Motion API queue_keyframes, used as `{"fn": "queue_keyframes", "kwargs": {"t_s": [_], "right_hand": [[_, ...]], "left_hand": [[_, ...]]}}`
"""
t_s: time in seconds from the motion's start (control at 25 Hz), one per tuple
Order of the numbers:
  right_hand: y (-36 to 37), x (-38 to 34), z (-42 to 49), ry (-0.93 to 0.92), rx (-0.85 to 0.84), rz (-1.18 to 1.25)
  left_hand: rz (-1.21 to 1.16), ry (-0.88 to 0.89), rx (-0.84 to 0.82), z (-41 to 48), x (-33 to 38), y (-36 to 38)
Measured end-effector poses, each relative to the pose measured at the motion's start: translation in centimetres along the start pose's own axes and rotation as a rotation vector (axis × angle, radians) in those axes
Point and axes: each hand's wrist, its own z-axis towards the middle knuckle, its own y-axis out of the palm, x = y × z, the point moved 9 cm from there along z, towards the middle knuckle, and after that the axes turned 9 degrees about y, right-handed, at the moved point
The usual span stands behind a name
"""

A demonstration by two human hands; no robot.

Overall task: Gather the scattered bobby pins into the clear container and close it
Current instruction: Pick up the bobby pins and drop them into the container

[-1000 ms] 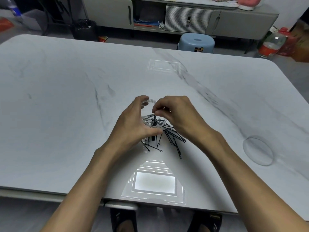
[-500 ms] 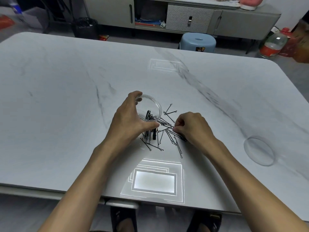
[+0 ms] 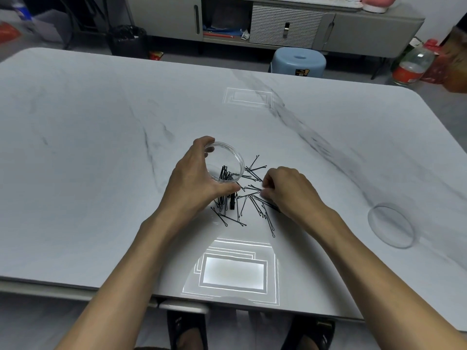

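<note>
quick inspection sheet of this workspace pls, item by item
surface: white marble-look table, a light reflected near the front edge
job's things: clear container tilted, some pins inside; bobby pins loose in a pile beside it; lid lies apart at the right
clutter: nothing seen
grippers: left hand grips the container; right hand pinches at the loose pins
cables: nothing seen
surroundings: blue stool, grey cabinet and a bottle on the floor beyond the table
</note>
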Motion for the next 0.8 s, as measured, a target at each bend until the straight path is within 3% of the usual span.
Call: {"fn": "queue_keyframes", "kwargs": {"t_s": [0.36,0.48,0.6,0.68,0.8], "right_hand": [[0.8,-0.1,-0.1,-0.017,0.015,-0.181],[-0.6,1.3,0.3,0.058,0.056,0.023],[-3.3,2.0,0.9,0.091,0.131,0.396],[-5.2,0.6,0.5,-0.006,0.164,0.535],[-6.2,-3.7,-0.7,-0.221,0.139,0.433]], "left_hand": [[0.005,0.003,-0.004,0.0,-0.1,-0.1],[0.000,0.004,-0.005,0.0,-0.1,-0.1],[-0.001,0.007,-0.009,0.0,-0.1,-0.1],[0.004,0.016,-0.022,-0.1,0.1,0.2],[0.022,0.052,-0.068,-0.2,0.8,1.0]]}}
